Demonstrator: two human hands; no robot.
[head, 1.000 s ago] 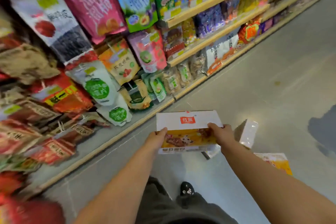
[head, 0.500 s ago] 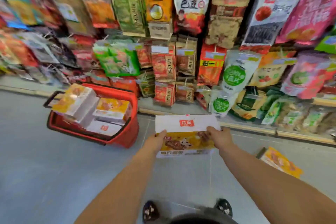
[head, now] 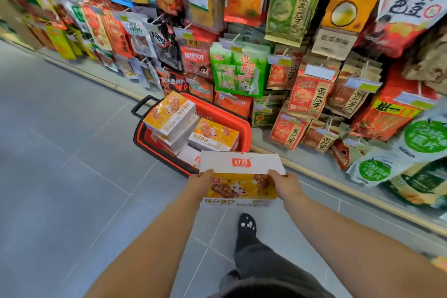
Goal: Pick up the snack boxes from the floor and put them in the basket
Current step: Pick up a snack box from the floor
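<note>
I hold a white and yellow snack box (head: 242,176) level in front of me, my left hand (head: 199,182) on its left end and my right hand (head: 285,184) on its right end. It hovers just in front of the near right corner of a red basket (head: 225,113) standing on the floor. Inside the basket lie several matching snack boxes (head: 170,113), piled above its rim. A sliver of another yellow box (head: 440,262) shows at the right edge, on the floor.
Shelves and hooks packed with snack bags (head: 307,94) run along the back and right, with a low wooden edge (head: 338,191) close to the basket. Grey tiled floor (head: 72,176) spreads to the left. My foot (head: 246,225) is planted below the held box.
My view has swung left and closer: the basket, earlier out of view and then at the left, now sits directly ahead. The box stays gripped in both hands and is now at the basket's near corner.
</note>
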